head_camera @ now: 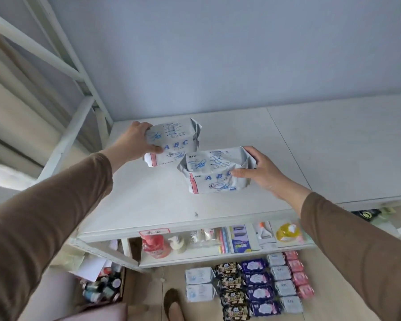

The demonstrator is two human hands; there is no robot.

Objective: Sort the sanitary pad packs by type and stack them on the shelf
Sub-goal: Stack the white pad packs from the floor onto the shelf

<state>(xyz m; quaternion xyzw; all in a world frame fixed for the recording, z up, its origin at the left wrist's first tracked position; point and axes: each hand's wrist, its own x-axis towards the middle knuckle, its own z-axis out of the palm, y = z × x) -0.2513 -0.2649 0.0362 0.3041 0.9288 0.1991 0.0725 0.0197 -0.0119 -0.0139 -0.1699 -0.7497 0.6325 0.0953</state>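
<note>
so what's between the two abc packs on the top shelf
Nothing: in the head view the left-hand ABC pack and the right-hand ABC pack overlap, no gap showing.

You have two packs on the top shelf (218,135): the far pack (171,140) toward its back-left corner, the near pack (215,172) just right and nearer the front edge. Below the front edge, rows of packs (250,281) lie on the floor (148,279).

A: top surface? 
B: white painted shelf board (148,200), two pale grey plastic ABC pad packs (171,141) (214,173) on it, just beside each other
A: floor?
B: tan floor (146,286), rows of grey, black, purple and pink packs (257,286) laid on it
</note>
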